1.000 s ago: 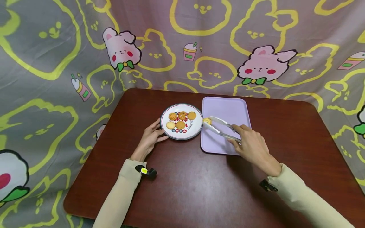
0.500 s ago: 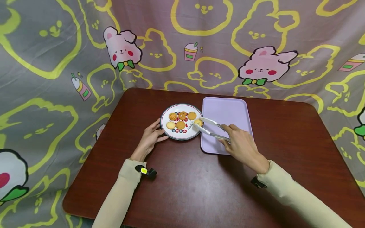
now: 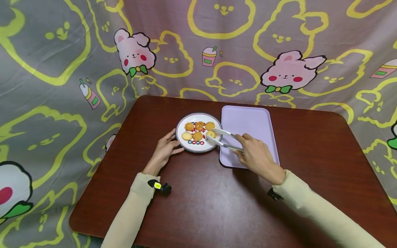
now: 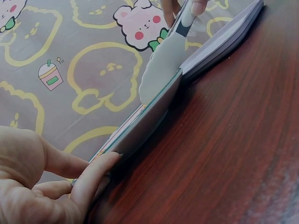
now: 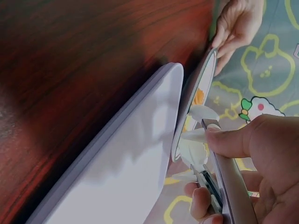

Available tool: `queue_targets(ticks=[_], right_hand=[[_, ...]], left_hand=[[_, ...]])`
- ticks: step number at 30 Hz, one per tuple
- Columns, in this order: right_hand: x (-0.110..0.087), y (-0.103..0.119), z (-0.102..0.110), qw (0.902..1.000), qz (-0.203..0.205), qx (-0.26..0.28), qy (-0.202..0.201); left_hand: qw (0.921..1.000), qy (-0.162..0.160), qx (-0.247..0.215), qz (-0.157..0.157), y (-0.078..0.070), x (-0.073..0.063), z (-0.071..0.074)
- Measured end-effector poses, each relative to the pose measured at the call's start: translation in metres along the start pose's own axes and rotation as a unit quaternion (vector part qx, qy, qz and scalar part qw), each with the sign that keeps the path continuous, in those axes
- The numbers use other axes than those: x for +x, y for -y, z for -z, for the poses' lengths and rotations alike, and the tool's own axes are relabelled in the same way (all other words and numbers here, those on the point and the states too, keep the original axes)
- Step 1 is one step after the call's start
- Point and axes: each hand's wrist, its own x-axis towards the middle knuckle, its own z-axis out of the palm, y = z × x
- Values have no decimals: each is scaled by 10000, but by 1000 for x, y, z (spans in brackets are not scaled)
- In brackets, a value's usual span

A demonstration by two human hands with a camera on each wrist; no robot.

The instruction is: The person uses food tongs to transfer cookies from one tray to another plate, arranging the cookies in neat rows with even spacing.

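Note:
My left hand (image 3: pixel 164 150) grips the left rim of a white round plate (image 3: pixel 206 146), thumb toward the front; the left wrist view shows its fingers on the plate's edge (image 4: pixel 145 133). My right hand (image 3: pixel 258 155) holds a pair of metal tongs (image 3: pixel 227 146) with pale scalloped tips. Between those tips is a swirled yellow cookie (image 3: pixel 211 134), over the right part of the plate. Several other cookies lie on the plate, among them a swirled one (image 3: pixel 189 126) and a pale round one (image 3: pixel 187 136).
A lilac rectangular tray (image 3: pixel 245 119) lies right of the plate, its left edge close against the rim. Both are on a dark red-brown table (image 3: pixel 198 199). A patterned cloth (image 3: pixel 173 20) hangs behind and at the sides.
My right hand has moved left with the tongs, bringing the swirled cookie from the tray's left edge over the plate among the others. My left hand has stayed at the plate's rim.

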Motion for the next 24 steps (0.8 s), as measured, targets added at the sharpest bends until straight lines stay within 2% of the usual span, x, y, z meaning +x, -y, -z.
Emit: queue_targets(ticks=[15,24], right_hand=[[13,7,4,9991,-48,-58,420],[9,5,7,9991,-155,65,381]], left_hand=[[9999,44,-41,-95,3,-1,0],[9999,74,-31,-112,1,-2,0]])
